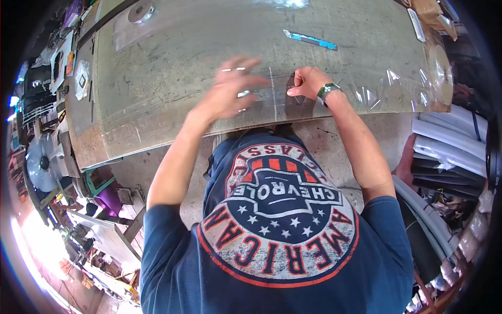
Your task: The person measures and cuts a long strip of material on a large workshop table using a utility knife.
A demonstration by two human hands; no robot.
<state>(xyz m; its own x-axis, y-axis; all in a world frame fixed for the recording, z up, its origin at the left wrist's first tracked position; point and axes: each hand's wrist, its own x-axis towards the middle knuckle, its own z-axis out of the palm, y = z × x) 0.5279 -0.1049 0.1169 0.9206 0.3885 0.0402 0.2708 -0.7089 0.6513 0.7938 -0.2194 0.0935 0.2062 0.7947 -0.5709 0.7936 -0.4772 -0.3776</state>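
My left hand (pixel 232 91) is over the workbench, blurred by motion, with its fingers spread apart. White glints by its fingers look like reflections off clear plastic film (pixel 265 96). To its right, my right hand (pixel 309 83) is closed in a pinch, thumb against fingers, just above the bench surface. What it pinches seems to be the see-through film, though its edge is hard to make out. A green and silver band circles the right wrist. Between the hands, a pale line (pixel 273 89) runs across the bench top toward the near edge.
A blue utility knife (pixel 311 40) lies beyond my hands. A tape roll (pixel 141 11) sits at the far left. Clear plastic pieces (pixel 368 98) lie on the right, near a large roll (pixel 440 70). Wrapped rolls (pixel 449 146) stack beside the bench; a fan (pixel 44 162) stands left.
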